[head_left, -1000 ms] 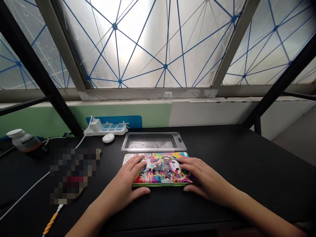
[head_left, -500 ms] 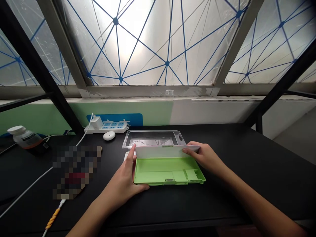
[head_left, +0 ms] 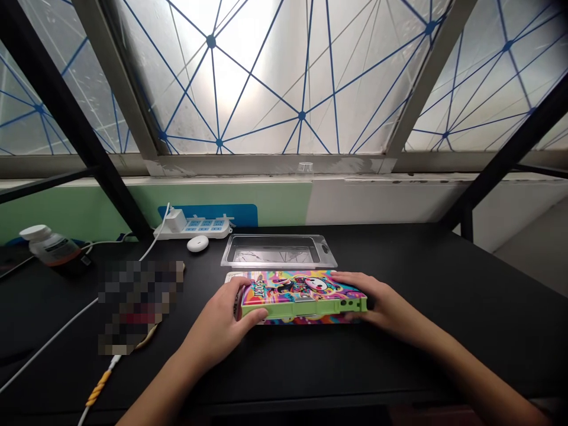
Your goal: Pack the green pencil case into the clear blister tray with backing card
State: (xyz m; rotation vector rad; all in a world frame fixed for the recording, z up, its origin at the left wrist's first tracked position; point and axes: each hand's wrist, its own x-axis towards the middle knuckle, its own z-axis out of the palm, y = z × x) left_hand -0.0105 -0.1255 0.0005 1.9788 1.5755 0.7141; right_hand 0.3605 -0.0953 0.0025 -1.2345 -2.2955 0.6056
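A flat plastic pencil box (head_left: pixel 302 294) lies shut in front of me, with a bright cartoon print on top and a lime-green body along its near edge. My left hand (head_left: pixel 217 316) grips its left end, thumb on the near side. My right hand (head_left: pixel 381 302) holds the right end, fingers over the printed lid. A white card (head_left: pixel 233 277) pokes out from under the box's far left corner.
A clear plastic blister tray (head_left: pixel 275 251) lies just behind the box on the black table (head_left: pixel 448 331). Further left are a power strip (head_left: pixel 193 228), a white round object (head_left: pixel 197 243), a bottle (head_left: pixel 53 248), white cables and a pixelated object (head_left: pixel 139 307).
The box was lying shut, then stood open with its green inside showing and lid raised. Now the lid is down again, and my hands hold the box at its ends.
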